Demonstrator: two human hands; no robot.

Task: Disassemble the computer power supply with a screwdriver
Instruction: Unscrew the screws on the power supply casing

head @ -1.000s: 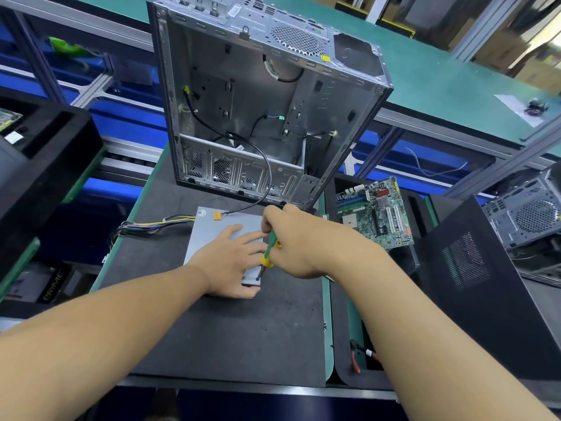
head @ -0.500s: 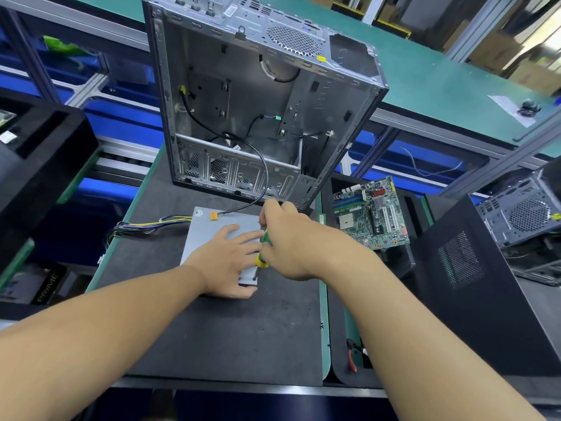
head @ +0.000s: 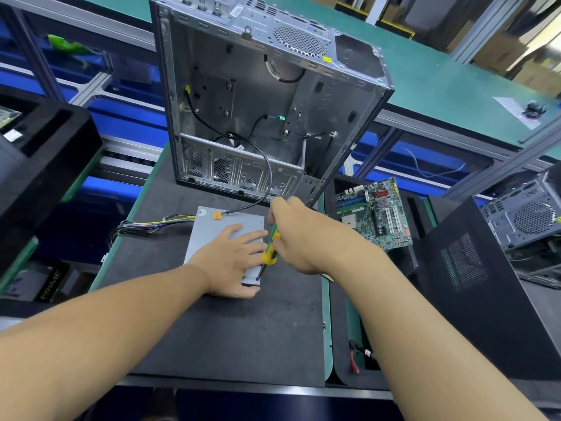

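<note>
The grey metal power supply (head: 212,230) lies flat on the dark mat (head: 236,335), its bundle of coloured wires (head: 151,224) trailing off to the left. My left hand (head: 232,262) presses flat on its top, fingers spread. My right hand (head: 299,235) grips a green and yellow screwdriver (head: 271,249), held nearly upright. Its tip meets the near right corner of the power supply, beside my left fingers.
An empty open computer case (head: 258,95) stands just behind the power supply, a black cable hanging from it onto the unit. A motherboard (head: 375,214) lies to the right, with a black side panel (head: 473,278) and another case (head: 522,217) beyond. Red-handled pliers (head: 353,358) sit at the near right.
Both hands stay on the power supply's near right corner. My right hand has shifted slightly on the screwdriver handle; the view moved a little.
</note>
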